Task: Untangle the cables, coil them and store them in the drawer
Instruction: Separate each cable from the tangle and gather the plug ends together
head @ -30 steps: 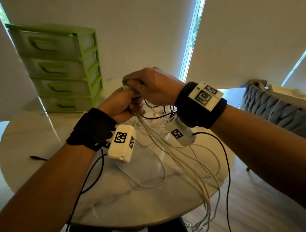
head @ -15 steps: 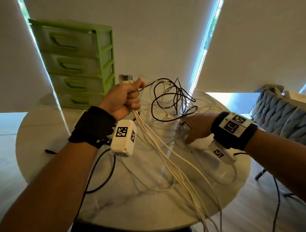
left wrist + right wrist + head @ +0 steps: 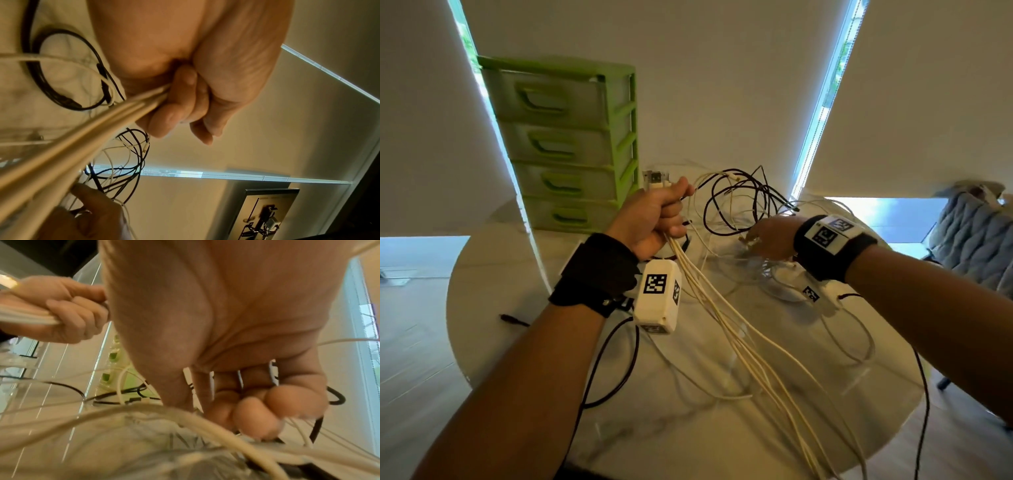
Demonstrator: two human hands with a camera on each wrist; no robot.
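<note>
Marble table (image 3: 524, 370) under you is strewn with loose cables: your left hand (image 3: 650, 219) clenches the cream cable bundle (image 3: 726, 329) near the green drawer unit (image 3: 565, 144), your right hand (image 3: 770, 240) curls into the tangle (image 3: 739, 202). Nothing looks coiled or stored; drawers shut.

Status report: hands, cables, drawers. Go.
Left hand grips white cable bundle. Right hand fingers in black-and-white tangle on table. Green drawers all closed.

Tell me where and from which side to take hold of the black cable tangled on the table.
Grip the black cable at the top of its raised loops, coming from above on the right hand's side. The loops stand clear of the table there; lower down white cables cross it.
</note>
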